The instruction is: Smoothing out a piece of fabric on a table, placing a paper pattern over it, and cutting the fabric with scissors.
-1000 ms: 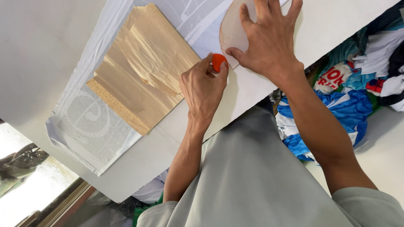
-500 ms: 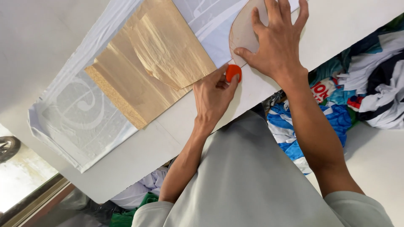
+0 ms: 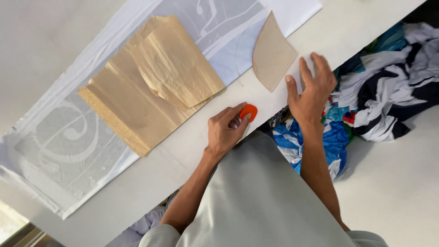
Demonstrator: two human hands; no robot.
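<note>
My left hand (image 3: 226, 130) is shut on a small orange piece of chalk (image 3: 249, 111), resting on the white table (image 3: 192, 155) near its front edge. My right hand (image 3: 311, 91) hovers flat with fingers spread, just right of a small curved brown paper pattern piece (image 3: 272, 52), holding nothing. That piece lies on white fabric (image 3: 68, 137) with a faint swirl print; a curved chalk line shows beside it. A large creased brown paper pattern (image 3: 153, 87) lies on the fabric to the left.
A heap of mixed clothes (image 3: 384, 87) in white, black and blue lies beyond the table's edge on the right. Blue printed fabric (image 3: 331, 139) hangs below my right wrist. My grey shirt (image 3: 256, 201) fills the lower middle.
My right hand has lifted off the small curved pattern piece and moved right of it. My left hand has pulled the orange chalk away from the piece toward the table edge.
</note>
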